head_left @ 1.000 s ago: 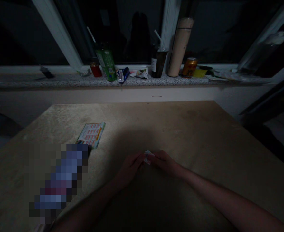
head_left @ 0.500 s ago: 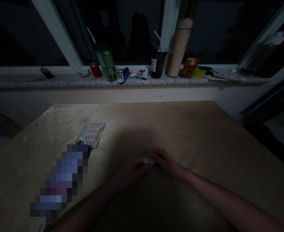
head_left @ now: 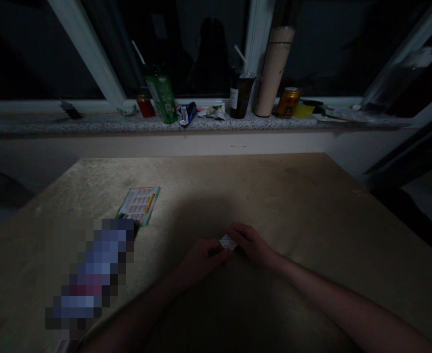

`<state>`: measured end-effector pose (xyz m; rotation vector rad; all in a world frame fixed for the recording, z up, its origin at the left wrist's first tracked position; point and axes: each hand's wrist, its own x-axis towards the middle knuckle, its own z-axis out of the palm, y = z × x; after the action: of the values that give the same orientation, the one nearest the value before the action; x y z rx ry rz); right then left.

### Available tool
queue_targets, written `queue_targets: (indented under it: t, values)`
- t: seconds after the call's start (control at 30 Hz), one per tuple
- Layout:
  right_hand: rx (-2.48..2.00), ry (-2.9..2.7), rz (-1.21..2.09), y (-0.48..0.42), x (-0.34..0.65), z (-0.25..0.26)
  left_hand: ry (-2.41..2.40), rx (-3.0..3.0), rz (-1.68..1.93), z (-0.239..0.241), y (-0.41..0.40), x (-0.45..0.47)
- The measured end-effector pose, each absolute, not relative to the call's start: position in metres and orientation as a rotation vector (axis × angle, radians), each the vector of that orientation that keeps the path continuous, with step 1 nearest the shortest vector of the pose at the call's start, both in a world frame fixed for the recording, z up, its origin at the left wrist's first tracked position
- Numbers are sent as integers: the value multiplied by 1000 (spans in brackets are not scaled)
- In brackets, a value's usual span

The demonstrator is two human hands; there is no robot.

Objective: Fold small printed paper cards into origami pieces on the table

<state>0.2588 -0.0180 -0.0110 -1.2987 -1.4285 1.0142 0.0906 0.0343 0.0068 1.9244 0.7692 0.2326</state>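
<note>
Between my two hands is a small piece of white paper (head_left: 228, 242) with faint printed lines, perhaps folded. My left hand (head_left: 204, 259) pinches it from the left, thumb along its lower edge. From the right, my right hand (head_left: 250, 242) has its fingers closed on the upper right side of the paper. Both hands are low over the wooden table (head_left: 293, 196), in dim light and shadow, so the fingertips are partly hidden. To the left lies a printed card (head_left: 138, 203) with a green border and rows of red text.
A blurred-out bluish object (head_left: 94, 274) lies left of my left forearm. Along the granite sill (head_left: 208, 125) stand a green can (head_left: 163, 98), a dark cup with a straw (head_left: 241, 98), a pink flask (head_left: 275, 73), an orange can (head_left: 288, 103) and crumpled wrappers (head_left: 188, 113).
Slightly more of the paper's printed face shows between my fingers. My right hand has shifted a touch upward; everything else stays put.
</note>
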Motion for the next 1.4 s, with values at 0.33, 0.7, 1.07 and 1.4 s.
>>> queue_targets:
  t: [0.33,0.7,1.07,1.4]
  values:
    - [-1273,-1540,987,-23,255,-9,778,1860,236,10,36,92]
    - [-1251,-1633,1062,-24,255,-7,701,1832,196,10,34,92]
    - [-1306,-1549,1048,-23,255,-11,721,1803,164,9,36,93]
    - [-1304,-1389,978,-21,255,-8,882,1769,308,10,40,92]
